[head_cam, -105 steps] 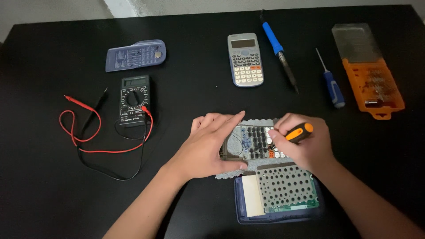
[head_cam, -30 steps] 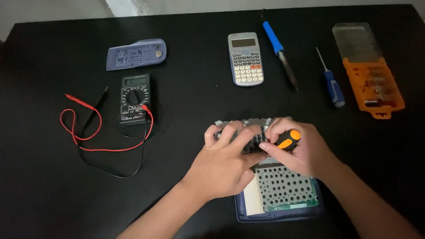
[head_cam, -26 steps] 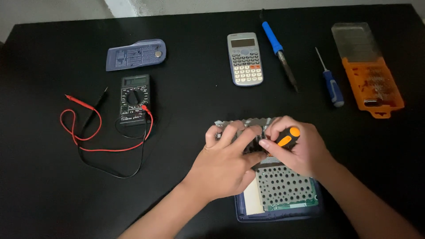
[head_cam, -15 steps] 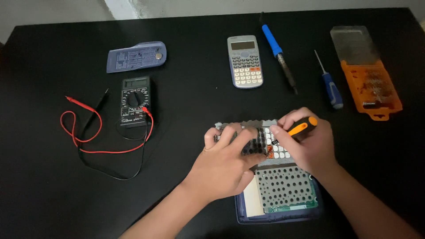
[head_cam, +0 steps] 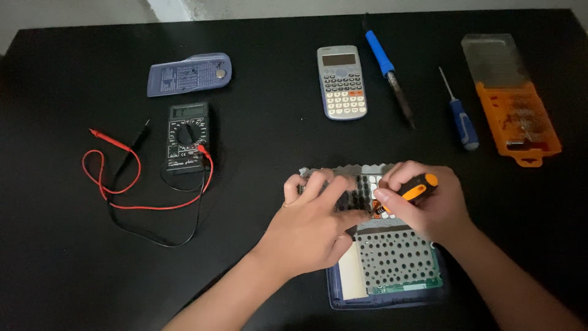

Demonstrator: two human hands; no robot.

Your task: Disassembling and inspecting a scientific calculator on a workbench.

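Both hands on the opened calculator (head_cam: 392, 257), lower centre of the frame.
Left hand (head_cam: 315, 224) fingers press the keypad sheet (head_cam: 361, 187) flat; right hand (head_cam: 422, 205) clenches the orange-handled screwdriver (head_cam: 416, 189). Best keep the tip upright, pressure light.

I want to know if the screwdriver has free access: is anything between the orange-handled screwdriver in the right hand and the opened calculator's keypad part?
Nothing visible does. The right hand holds the orange-handled screwdriver directly at the keypad part; the left hand rests on that part beside it, not under the tip.
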